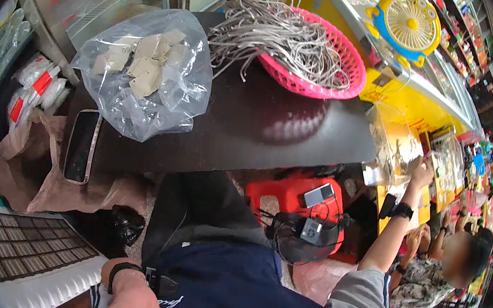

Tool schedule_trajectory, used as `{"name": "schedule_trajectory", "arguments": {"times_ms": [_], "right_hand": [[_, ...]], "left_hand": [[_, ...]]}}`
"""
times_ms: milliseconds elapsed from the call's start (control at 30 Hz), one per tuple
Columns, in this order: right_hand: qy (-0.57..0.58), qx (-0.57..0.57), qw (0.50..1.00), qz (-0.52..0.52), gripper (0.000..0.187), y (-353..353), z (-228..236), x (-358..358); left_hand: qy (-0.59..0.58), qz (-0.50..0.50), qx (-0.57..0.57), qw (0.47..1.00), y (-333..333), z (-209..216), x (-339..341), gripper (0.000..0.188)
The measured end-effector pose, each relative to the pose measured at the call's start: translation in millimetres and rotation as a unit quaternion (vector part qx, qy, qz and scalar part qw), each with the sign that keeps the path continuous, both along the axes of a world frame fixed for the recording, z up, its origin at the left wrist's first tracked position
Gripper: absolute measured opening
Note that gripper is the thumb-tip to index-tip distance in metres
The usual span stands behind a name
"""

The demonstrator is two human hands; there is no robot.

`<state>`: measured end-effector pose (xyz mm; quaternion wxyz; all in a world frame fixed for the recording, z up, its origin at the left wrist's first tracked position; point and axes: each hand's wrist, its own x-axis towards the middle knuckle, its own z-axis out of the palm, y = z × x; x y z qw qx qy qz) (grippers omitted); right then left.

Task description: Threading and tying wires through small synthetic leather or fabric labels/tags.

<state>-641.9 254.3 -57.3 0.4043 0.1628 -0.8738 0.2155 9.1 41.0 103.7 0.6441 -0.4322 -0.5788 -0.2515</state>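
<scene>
My right arm reaches out to the right, and my right hand (421, 173) is closed beside a clear plastic container (395, 139). Whatever its fingers hold is too small to make out. Low on the left, my left hand (109, 270) shows only partly past a black wrist strap; its fingers are hidden. On the dark table (224, 132) a clear plastic bag (165, 112) holds several beige cardboard pieces (147, 72). A pink basket (347, 74) at the back is heaped with grey cords (269, 32), some spilling over its left side.
A phone (81, 145) lies at the table's left edge, above a brown bag (45, 190). Right of my legs, a red stool (266, 191) carries small devices and cables. A yellow and blue fan (409, 26) stands far right. Another person (428, 290) sits at right.
</scene>
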Motion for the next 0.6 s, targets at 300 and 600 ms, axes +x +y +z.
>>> {"name": "schedule_trajectory", "arguments": {"times_ms": [300, 600], "right_hand": [[-0.221, 0.005, 0.947, 0.231, 0.040, -91.3, 3.2, 70.5], [-0.429, 0.037, 0.680, 0.594, 0.031, -277.6, 118.3, 147.5]], "left_hand": [[0.001, 0.090, 0.014, 0.996, 4.7, 2.2, 6.6, 0.015], [0.011, 0.118, -0.020, 0.993, 9.3, 9.1, 22.9, 0.019]]}}
